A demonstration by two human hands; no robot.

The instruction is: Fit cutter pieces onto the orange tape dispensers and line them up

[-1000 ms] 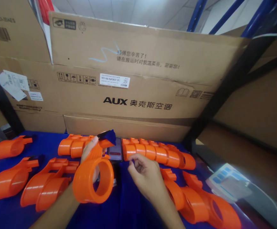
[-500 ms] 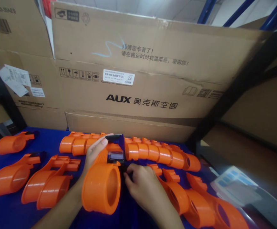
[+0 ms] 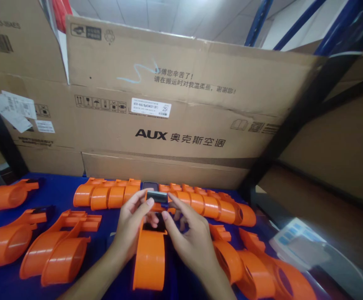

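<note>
An orange plastic tape dispenser [image 3: 150, 262] is held up in the middle, its wide ring hanging down toward me. My left hand [image 3: 128, 225] is closed around its upper arm, the thumb lying against a dark cover piece [image 3: 157, 197] at the top end. From the other side, my right hand [image 3: 192, 233] pinches this same end, index fingertip and thumb against the dark piece's edge. Below it, between the hands, a black part [image 3: 159, 225] shows partly. The fingers hide the joint between cover and dispenser.
Rows of orange dispensers lie on the blue table [image 3: 106, 258]: one row at the back [image 3: 211, 206], others left [image 3: 64, 260] and right [image 3: 256, 273]. A small dark frame [image 3: 150, 186] sits behind my hands. A cardboard box [image 3: 181, 112] walls the back; a clear plastic container [image 3: 300, 241] stands right.
The dispenser has turned so its ring opening no longer faces me. My right hand has risen from beside the ring to the dark piece at its top. The camera view has shifted slightly.
</note>
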